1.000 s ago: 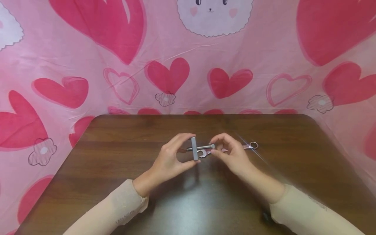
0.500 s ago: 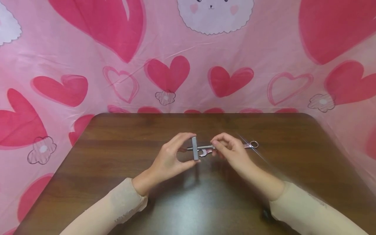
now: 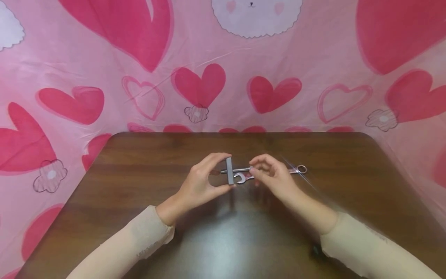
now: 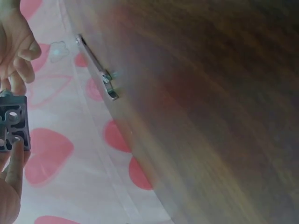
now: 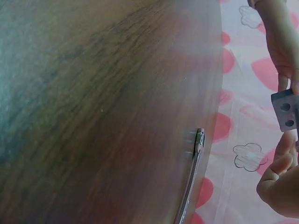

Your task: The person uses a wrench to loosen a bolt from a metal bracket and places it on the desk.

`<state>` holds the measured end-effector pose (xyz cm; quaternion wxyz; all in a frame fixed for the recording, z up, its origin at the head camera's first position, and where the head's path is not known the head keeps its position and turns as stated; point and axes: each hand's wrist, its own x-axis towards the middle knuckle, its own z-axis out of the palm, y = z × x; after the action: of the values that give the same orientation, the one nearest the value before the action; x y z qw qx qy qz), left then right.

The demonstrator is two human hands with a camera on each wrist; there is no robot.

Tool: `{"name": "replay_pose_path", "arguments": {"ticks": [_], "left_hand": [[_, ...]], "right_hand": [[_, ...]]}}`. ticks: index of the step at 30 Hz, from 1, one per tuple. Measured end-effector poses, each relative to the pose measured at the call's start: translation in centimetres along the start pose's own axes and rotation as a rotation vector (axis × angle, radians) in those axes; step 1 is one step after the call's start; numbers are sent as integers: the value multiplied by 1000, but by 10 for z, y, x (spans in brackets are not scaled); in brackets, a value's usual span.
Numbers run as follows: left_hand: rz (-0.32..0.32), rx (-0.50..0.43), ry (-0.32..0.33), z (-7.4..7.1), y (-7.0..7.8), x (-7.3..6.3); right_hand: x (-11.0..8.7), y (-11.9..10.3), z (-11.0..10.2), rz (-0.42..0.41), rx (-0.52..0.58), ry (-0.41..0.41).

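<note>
In the head view my left hand (image 3: 198, 176) holds a grey metal block (image 3: 229, 171) on edge, fingers at its top and thumb at its bottom. A long bolt (image 3: 240, 169) passes through the block, its tip showing on the left side. My right hand (image 3: 275, 174) pinches the bolt's head, which the thumb and fingers mostly hide. Ribs and round holes show on the block (image 4: 19, 127) in the left wrist view, where a left fingertip touches it. The right wrist view shows two holes in the block's other face (image 5: 279, 100).
On the table (image 3: 156, 155), behind and below the hands, lies a combination wrench (image 3: 239, 178). Its ring end (image 3: 301, 169) points right, and my right hand covers part of its shank. A pink heart-patterned cloth (image 3: 237, 50) hangs behind the table.
My right thumb and fingers have shifted around the bolt's head, first uncovering it and then covering it. The left hand keeps its hold on the block. The head view has tilted slightly down.
</note>
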<state>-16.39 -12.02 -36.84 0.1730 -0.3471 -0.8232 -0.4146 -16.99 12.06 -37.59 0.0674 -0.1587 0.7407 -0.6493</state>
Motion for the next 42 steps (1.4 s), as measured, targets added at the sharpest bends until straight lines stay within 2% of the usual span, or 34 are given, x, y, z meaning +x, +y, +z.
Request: {"name": "replay_pose_path", "arguments": {"ticks": [7, 13, 16, 19, 22, 28, 31, 38, 42], "left_hand": [[20, -2, -12, 2, 1, -1], [18, -7, 2, 1, 4, -1], [14, -4, -2, 1, 4, -1], [6, 0, -14, 1, 4, -1], [5, -3, -12, 1, 4, -1], [38, -13, 14, 2, 3, 0], [38, -20, 17, 2, 4, 0], [16, -33, 6, 3, 6, -1], [8, -36, 16, 3, 5, -1]], "right_hand": [[2, -2, 1, 41, 21, 29], [1, -3, 3, -22, -17, 68], [-1, -5, 3, -52, -37, 57], [-2, -7, 2, -48, -40, 36], [-1, -6, 1, -23, -45, 27], [-1, -3, -1, 82, -21, 19], [-1, -4, 0, 96, -2, 29], [0, -8, 4, 76, 15, 67], [-1, -6, 3, -7, -14, 52]]}}
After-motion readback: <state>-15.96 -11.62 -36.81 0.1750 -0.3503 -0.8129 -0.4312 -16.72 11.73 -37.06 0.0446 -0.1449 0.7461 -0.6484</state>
